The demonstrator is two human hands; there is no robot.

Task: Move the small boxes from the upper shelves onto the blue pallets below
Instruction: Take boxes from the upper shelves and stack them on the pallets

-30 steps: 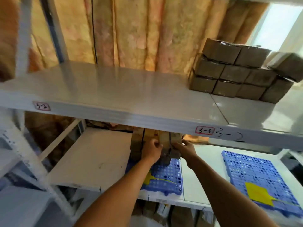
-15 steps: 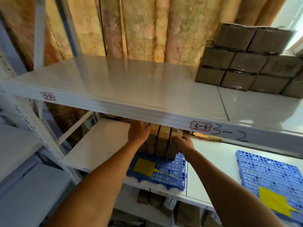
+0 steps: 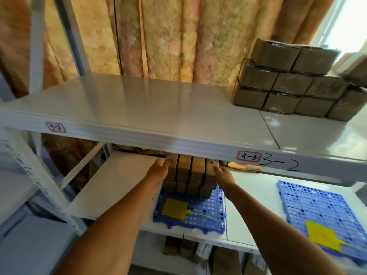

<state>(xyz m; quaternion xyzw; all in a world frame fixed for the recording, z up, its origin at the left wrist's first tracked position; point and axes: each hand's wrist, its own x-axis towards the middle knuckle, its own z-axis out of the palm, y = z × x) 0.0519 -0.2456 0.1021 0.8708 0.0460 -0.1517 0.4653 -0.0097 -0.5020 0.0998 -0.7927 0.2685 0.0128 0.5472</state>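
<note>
A stack of small brown boxes (image 3: 190,175) stands in two rows on the back of a blue pallet (image 3: 200,217) on the lower shelf. My left hand (image 3: 158,170) lies flat against the stack's left side, fingers stretched out. On the stack's right side, the extended fingers of my right hand (image 3: 222,174) touch the upper boxes. Neither hand curls around a box. More small boxes wrapped in film (image 3: 288,86) are piled three rows high at the right of the upper shelf (image 3: 151,108).
A second blue pallet (image 3: 317,203) with a yellow tag lies to the right on the lower shelf. The upper shelf's front edge (image 3: 178,145) hangs just above the stack. More boxes (image 3: 178,247) sit under the lower shelf. A curtain hangs behind.
My hands left the front of the stack and went to its two sides, left hand first. The view shifted, so the pallet and shelf look closer.
</note>
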